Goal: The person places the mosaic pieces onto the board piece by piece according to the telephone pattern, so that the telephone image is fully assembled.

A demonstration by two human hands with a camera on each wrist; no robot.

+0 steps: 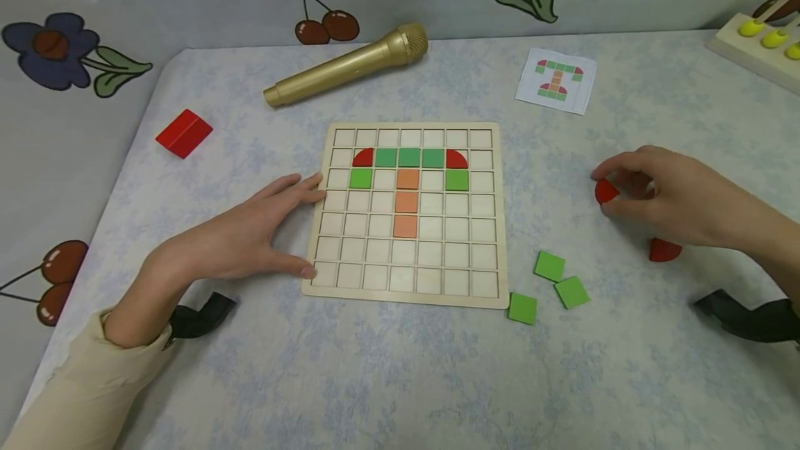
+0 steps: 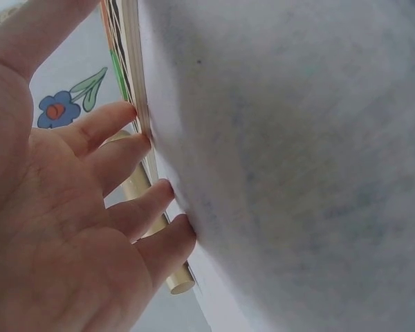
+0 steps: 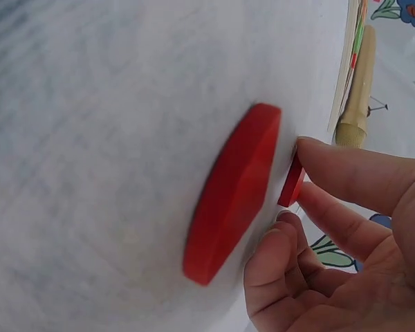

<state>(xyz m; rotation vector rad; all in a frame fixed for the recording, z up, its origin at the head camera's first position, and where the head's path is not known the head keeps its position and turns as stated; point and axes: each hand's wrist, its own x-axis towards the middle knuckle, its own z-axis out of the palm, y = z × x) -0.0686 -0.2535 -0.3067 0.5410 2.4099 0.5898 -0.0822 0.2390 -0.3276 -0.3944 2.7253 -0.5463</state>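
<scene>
A wooden grid board (image 1: 409, 301) lies mid-table, with red quarter-round, green and orange tiles set in its upper cells. My left hand (image 1: 240, 235) touches the board's left edge, thumb and fingers spread. To the right of the board, my right hand (image 1: 665, 196) pinches a red quarter-round tile (image 1: 605, 192) between thumb and forefinger. In the right wrist view that tile (image 3: 292, 181) is close to the tabletop; whether it touches is unclear. A second red quarter-round tile (image 1: 664, 250) lies below the right hand. Loose green square tiles (image 1: 549, 266) lie near the board's lower right corner.
A gold microphone (image 1: 350, 64) lies behind the board. At the back right is a paper card (image 1: 556, 80) with a coloured tile pattern. Red pieces (image 1: 184, 134) lie at the left; a wooden stand with yellow beads (image 1: 759, 47) is at the far right.
</scene>
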